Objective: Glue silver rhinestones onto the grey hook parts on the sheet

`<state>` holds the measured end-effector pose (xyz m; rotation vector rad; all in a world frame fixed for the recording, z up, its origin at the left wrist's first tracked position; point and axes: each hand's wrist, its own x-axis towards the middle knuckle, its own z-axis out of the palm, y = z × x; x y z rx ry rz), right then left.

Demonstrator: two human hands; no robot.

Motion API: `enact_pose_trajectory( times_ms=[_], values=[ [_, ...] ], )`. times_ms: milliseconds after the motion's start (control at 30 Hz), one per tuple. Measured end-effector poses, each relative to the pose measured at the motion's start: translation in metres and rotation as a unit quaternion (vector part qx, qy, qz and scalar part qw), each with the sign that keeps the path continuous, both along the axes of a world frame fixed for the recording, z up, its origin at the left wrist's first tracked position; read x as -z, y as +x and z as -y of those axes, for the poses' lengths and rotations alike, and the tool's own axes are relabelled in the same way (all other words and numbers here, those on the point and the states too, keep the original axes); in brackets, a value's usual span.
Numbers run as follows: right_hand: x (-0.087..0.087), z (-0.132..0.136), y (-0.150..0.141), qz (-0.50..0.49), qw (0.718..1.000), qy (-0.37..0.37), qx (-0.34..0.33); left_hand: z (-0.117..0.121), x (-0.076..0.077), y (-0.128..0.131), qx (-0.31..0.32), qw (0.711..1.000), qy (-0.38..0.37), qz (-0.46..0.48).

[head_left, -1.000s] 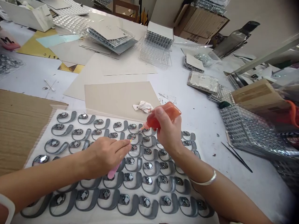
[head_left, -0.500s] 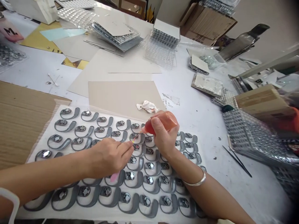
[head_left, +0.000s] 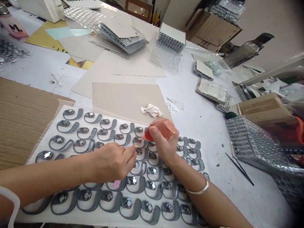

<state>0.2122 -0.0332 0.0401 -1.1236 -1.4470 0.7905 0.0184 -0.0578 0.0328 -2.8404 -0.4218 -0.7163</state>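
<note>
My right hand (head_left: 163, 145) is wrapped round a small orange squeeze bottle (head_left: 159, 129), its nozzle pointing left and down at a grey hook-shaped piece. My left hand (head_left: 116, 161) pinches a thin pink stick (head_left: 116, 183) whose yellow tip meets the nozzle over the same piece. Both hands hover above a white sheet (head_left: 57, 109) covered with rows of grey hook pieces (head_left: 64, 126), each carrying a round silver stone.
A beige card (head_left: 123, 98) with a crumpled tissue (head_left: 151, 110) lies just beyond the sheet. Brown cardboard (head_left: 21, 117) is at the left. Clear blister trays (head_left: 166, 53), a metal mesh tray (head_left: 251, 139), black tweezers (head_left: 239, 164) and boxes crowd the back and right.
The squeeze bottle and my right hand have dropped lower and a little left toward the sheet. My left hand has shifted slightly right, and the stick tip now meets the nozzle.
</note>
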Motion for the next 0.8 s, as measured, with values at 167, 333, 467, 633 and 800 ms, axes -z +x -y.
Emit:
enact_pose_trajectory(
  times_ms=[167,333,467,633,800],
  values=[
    [0.002,0.0006,0.0008,0.025,1.0,0.017,-0.004,0.0012,0.0013,0.0,-0.011,1.0,0.015,-0.002],
    [0.0046,0.0003,0.0016,0.02,1.0,0.02,0.0,0.001,0.0006,0.0002,-0.002,1.0,0.006,0.002],
    [0.0051,-0.0002,0.0011,0.023,0.999,0.027,0.008,0.0001,-0.0017,0.0,0.003,1.0,0.002,-0.001],
    [0.0032,0.0002,-0.0004,0.013,1.0,0.028,-0.002,0.0003,-0.0023,0.0001,0.005,1.0,0.004,-0.009],
    [0.0057,0.0004,0.0009,0.009,1.0,0.016,0.005,-0.0001,-0.004,0.0003,0.0,1.0,0.01,-0.01]
  ],
)
